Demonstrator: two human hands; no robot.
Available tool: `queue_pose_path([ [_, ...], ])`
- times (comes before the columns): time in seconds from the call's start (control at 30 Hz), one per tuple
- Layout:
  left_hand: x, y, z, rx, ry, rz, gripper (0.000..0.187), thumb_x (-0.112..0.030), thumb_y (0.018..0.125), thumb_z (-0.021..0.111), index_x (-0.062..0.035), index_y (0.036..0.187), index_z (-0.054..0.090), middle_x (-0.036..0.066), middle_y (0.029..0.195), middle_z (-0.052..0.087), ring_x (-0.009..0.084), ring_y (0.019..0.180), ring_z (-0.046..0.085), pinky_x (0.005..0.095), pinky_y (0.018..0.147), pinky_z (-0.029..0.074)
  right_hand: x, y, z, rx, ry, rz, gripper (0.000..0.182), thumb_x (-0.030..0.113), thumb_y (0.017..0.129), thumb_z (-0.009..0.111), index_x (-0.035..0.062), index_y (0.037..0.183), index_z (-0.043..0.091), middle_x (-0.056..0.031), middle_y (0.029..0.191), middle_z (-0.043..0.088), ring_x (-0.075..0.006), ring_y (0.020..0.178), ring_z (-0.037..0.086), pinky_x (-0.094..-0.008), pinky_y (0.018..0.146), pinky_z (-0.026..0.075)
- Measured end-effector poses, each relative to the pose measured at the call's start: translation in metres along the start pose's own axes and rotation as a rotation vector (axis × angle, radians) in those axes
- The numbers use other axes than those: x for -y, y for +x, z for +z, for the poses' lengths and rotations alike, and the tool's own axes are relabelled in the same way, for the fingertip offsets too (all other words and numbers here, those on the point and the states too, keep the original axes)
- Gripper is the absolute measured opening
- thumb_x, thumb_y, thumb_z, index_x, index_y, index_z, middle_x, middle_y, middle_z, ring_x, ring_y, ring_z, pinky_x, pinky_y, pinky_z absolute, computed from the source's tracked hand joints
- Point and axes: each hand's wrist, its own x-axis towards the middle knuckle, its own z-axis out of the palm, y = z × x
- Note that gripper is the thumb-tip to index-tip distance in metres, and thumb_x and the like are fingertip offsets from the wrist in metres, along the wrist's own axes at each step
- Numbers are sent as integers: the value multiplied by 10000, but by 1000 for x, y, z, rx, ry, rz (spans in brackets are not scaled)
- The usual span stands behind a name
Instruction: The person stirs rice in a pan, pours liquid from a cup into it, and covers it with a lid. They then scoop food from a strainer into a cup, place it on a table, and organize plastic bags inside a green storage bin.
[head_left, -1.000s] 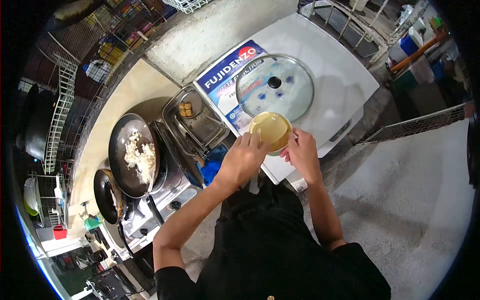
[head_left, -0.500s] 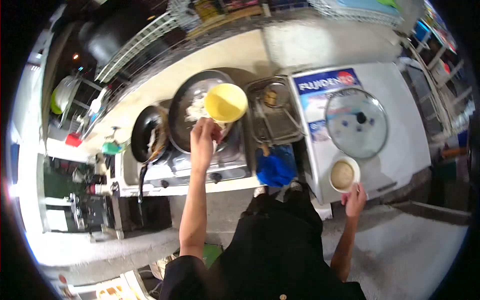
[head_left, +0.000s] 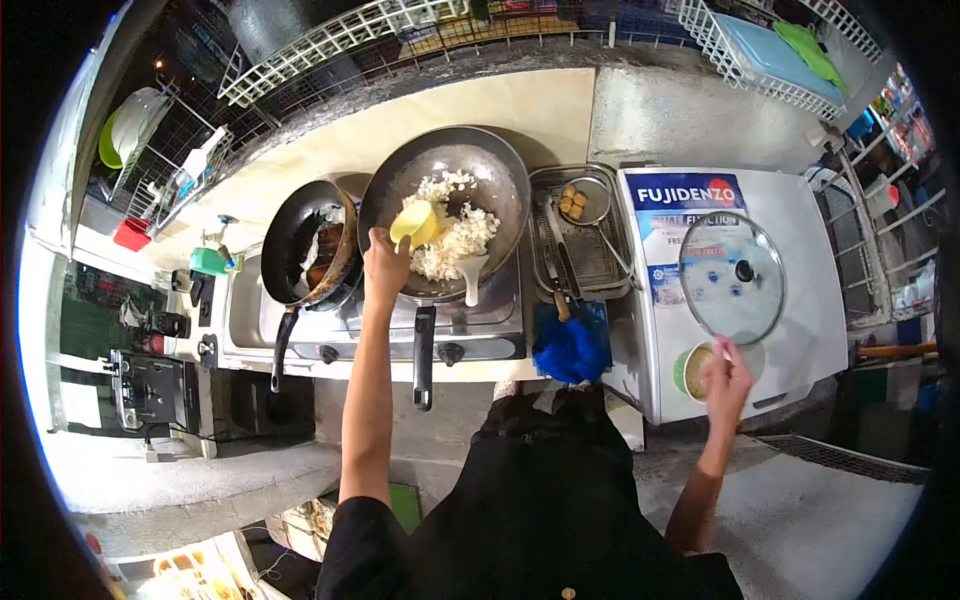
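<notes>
My left hand (head_left: 385, 262) grips a small yellow bowl (head_left: 413, 222), which is tilted over the large pan (head_left: 505, 165). White rice (head_left: 462, 238) lies in clumps in that pan, and a white spatula (head_left: 471, 280) rests against its near side. My right hand (head_left: 727, 380) is at the cup (head_left: 692, 371) with pale contents, on the white freezer top (head_left: 640, 395). Its fingers are pressed together over the cup's right side; whether they hold anything is hidden. Just behind the cup lies a glass lid (head_left: 733, 280).
A smaller dark pan (head_left: 283, 250) sits left on the stove (head_left: 385, 345). Right of the large pan is a wire-racked tray (head_left: 585, 275) with a knife and a strainer (head_left: 597, 200) of brown pieces. A blue cloth (head_left: 567, 345) hangs in front.
The yellow bowl has gone lower and tipped over the large pan. My right hand has moved from the cup's handle side to above its rim. The view has shifted.
</notes>
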Motion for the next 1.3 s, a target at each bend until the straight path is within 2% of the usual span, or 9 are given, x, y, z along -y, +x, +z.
queue_pose_path([
  [0.1,-66,-22,-51,438,-132,-292,406,-390,847,599,9,816,668,179,628,628,279,597,637,391,589,483,31,-12,47,236,-41,-45,296,203,906,563,7,1127,591,3,603,546,-49,564,527,-204,484,372],
  [0.2,-113,-47,-56,608,-103,-124,545,-511,734,682,29,669,645,194,575,596,312,567,628,385,590,485,43,-25,88,346,-28,11,268,189,891,584,7,1086,614,-9,616,563,-57,553,540,-216,516,414],
  [0.5,-89,-32,-60,447,160,156,254,-186,825,581,23,698,647,209,633,603,370,614,613,425,564,490,40,-20,83,442,1,-45,272,180,902,565,-13,1089,607,-8,582,567,-28,491,451,-186,454,330],
  [0.6,-71,-11,-57,406,-201,-222,304,-242,839,599,43,760,667,148,607,628,149,538,588,302,525,447,36,3,51,396,-29,5,267,180,885,589,-26,1053,617,-24,593,580,-57,543,544,-207,507,401],
  [0.7,-34,1,-24,402,-322,-449,401,-340,826,589,48,761,670,173,663,651,241,632,656,356,601,471,24,25,24,356,-18,47,292,185,890,577,-44,1068,603,-24,597,578,-62,550,547,-209,504,398],
  [0.83,-30,-11,-9,277,388,-116,424,-389,817,605,32,810,645,213,749,632,415,759,592,452,692,470,10,56,-9,251,-68,24,294,198,881,587,-51,1037,610,-58,623,604,-81,576,576,-234,540,437],
  [0.9,-88,-29,-28,-67,349,124,329,-293,815,631,35,837,634,217,740,609,390,727,582,464,677,465,-11,78,-22,228,-79,16,285,204,869,604,-54,991,615,-74,623,611,-96,582,586,-244,572,454],
  [1.1,-198,-100,5,643,-326,-97,254,-232,813,656,8,895,669,134,722,651,181,641,613,306,598,462,-61,179,-43,-67,-477,-285,394,254,806,669,12,1103,577,-197,941,607,-276,876,603,-357,760,478],
  [1.3,-224,-144,11,715,-452,-281,260,-252,812,658,-7,900,661,145,743,637,222,645,602,318,601,462,-81,229,-20,115,-780,-279,534,357,730,707,33,1117,533,-233,961,580,-402,954,544,-446,808,449],
])
